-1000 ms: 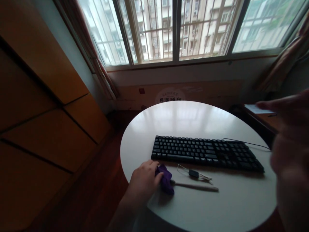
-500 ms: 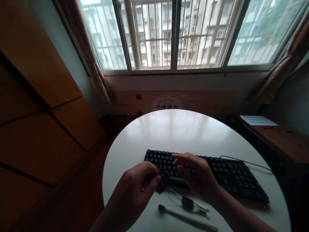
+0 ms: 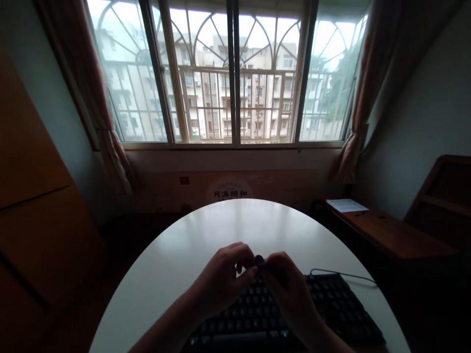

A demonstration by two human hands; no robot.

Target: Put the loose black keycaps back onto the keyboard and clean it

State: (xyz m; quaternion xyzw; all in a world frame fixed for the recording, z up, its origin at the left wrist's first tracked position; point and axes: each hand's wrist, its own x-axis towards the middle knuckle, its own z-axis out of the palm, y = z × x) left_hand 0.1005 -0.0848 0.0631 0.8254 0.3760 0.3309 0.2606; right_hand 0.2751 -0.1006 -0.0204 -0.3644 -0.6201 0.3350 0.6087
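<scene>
My left hand [image 3: 239,264] and my right hand [image 3: 285,282] meet above the keyboard, fingertips close together. Between them is a small dark purple piece [image 3: 259,261], soft-looking like a cloth. The fingers of both hands are pinched on it, and they cover much of it. Whether something else is inside the piece is hidden. Beneath the hands lies a black keyboard [image 3: 241,314], its middle partly covered by my wrists and its near edge reaching the bottom of the picture.
The keyboard's cable [image 3: 342,272] runs over the round white table [image 3: 235,225] toward its right edge. A wooden bench [image 3: 390,235] with a white sheet of paper [image 3: 346,205] stands at the right. Behind the table is a barred window [image 3: 257,93].
The view has tilted up, so the brush and the wire tool holding a dark keycap have left the picture. My right hand has come over to the purple piece, and both hands now hold it.
</scene>
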